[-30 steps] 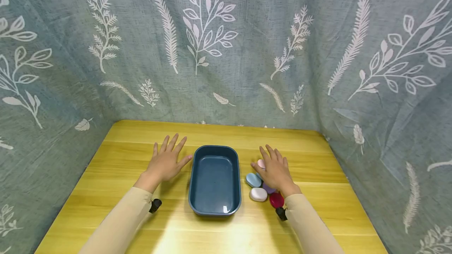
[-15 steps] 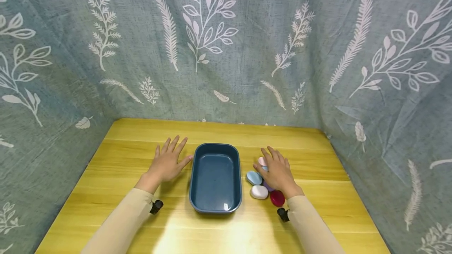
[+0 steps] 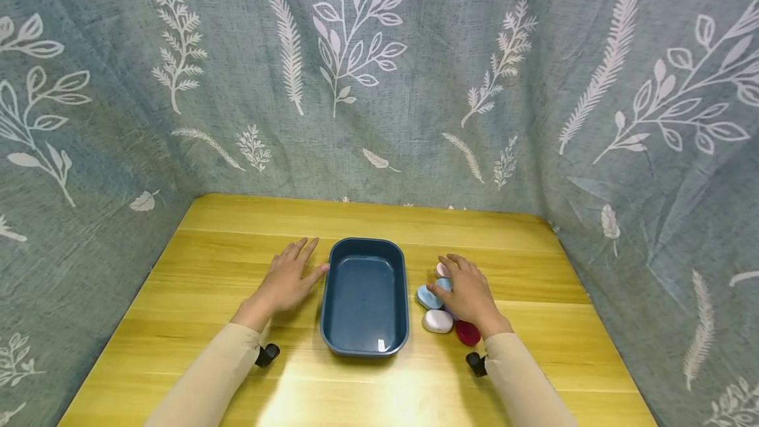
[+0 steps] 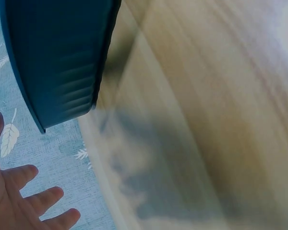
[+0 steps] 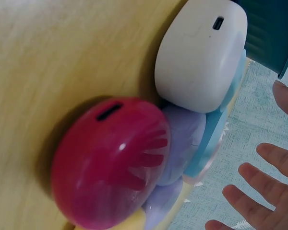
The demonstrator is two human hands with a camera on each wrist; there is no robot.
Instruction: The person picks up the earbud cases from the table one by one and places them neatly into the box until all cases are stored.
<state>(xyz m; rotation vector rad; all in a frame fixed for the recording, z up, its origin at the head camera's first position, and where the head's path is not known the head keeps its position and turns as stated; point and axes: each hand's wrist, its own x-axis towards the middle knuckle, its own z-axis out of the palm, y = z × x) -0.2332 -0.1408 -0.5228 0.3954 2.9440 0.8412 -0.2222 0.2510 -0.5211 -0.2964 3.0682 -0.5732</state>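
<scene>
Neither grip holds anything: the right hand (image 3: 468,292) hovers with loose fingers over a cluster of small rounded cases (image 3: 439,320), white, red, blue, lilac and pink, just beneath its palm. The left hand (image 3: 287,280) lies flat on the worktop (image 3: 207,262), thumb tip near the blue tray (image 3: 364,295) standing between both hands.

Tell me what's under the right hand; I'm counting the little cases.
Under the right hand lies a cluster of cases: light blue, white, red, pink, with a purple one mostly covered. Any more beneath the palm stay hidden.
</scene>
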